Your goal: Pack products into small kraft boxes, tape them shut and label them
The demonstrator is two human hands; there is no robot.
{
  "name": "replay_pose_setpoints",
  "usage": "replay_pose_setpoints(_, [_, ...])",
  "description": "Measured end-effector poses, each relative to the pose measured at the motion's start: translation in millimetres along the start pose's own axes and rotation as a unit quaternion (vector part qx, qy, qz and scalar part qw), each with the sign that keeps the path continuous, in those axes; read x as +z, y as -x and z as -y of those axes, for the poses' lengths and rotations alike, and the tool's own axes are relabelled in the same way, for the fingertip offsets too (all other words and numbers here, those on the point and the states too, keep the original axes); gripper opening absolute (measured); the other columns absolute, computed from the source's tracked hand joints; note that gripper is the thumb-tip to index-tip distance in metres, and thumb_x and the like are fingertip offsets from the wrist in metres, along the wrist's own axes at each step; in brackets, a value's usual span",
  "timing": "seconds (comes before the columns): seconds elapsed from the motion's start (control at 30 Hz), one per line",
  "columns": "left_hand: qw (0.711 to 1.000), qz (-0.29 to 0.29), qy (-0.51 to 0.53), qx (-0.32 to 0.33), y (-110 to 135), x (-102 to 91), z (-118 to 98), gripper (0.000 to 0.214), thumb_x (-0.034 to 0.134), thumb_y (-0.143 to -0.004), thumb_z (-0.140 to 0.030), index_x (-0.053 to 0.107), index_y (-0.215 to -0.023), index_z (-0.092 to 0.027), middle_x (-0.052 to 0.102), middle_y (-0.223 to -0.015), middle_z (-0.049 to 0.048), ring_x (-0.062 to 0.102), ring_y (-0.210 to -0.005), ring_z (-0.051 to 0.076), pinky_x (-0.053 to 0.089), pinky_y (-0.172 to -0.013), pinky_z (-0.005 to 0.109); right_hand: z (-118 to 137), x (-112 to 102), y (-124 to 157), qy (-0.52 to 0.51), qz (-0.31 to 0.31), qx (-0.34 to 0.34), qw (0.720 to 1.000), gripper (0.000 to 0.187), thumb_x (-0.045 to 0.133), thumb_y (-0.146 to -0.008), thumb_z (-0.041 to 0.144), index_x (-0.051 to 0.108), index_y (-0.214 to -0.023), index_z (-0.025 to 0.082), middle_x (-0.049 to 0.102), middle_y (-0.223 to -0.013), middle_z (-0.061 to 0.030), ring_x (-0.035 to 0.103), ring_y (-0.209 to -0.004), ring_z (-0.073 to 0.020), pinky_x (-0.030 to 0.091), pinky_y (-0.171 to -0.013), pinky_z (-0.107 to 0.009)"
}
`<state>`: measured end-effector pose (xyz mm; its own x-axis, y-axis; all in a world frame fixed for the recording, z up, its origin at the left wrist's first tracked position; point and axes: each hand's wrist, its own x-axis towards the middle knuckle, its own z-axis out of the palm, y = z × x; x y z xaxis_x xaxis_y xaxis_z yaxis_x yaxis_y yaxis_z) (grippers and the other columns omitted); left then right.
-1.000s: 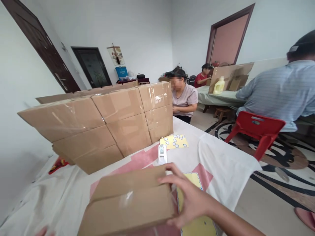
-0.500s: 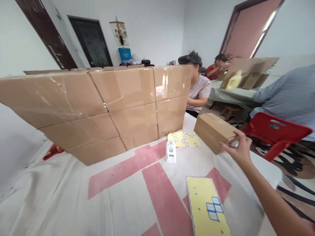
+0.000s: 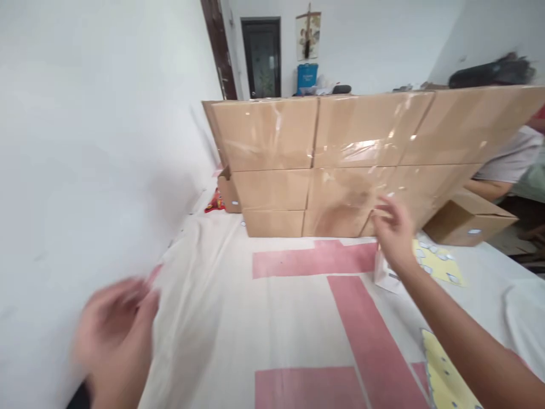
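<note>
So the right hand [image 3: 394, 233] is spread open just above the white dispenser [image 3: 385, 277], with stacked boxes [image 3: 272, 136] behind. The left hand [image 3: 114, 335] is too blurry to tell.

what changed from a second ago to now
The right hand carried the small carton from close in front out to the right, set it down beside the box stack and let go. It is now open and empty, near the white dispenser. The left hand is now raised at lower left, blurred. The stack, dispenser and yellow sticker sheet stayed put.
</note>
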<state>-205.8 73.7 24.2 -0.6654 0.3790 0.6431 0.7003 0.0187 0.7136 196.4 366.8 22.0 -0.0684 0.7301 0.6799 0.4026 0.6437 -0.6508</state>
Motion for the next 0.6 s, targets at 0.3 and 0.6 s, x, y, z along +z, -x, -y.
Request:
replay_pose_setpoints(0.3, [0.989, 0.119, -0.030, -0.082, -109.5, 162.8, 90.2, 0.024, 0.058, -0.083, -0.014, 0.065, -0.106, -0.018, 0.052, -0.139, 0.0146, 0.061, -0.119, 0.022, 0.050, -0.105, 0.039, 182.0, 307.8, -5.7, 0.035, 0.375, -0.036, 0.926, 0.041, 0.057, -0.081, 0.005, 0.073, -0.116, 0.018, 0.048, -0.151, -0.0141, 0.052, -0.137, -0.0265, 0.047, -0.109, -0.038])
replay_pose_setpoints(0.6, [0.949, 0.266, -0.123, -0.117, -153.1, 293.6, 154.1, 0.057, 0.066, -0.091, -0.040, 0.051, -0.143, -0.024, 0.035, -0.162, 0.0115, 0.032, -0.149, 0.036, 0.028, -0.120, 0.064, 170.3, 434.0, -104.1, 0.170, 0.218, 0.060, 0.959, 0.050, 0.058, -0.085, 0.014, 0.055, -0.135, 0.014, 0.047, -0.144, -0.0211, 0.062, -0.119, -0.0326, 0.052, -0.097, -0.043])
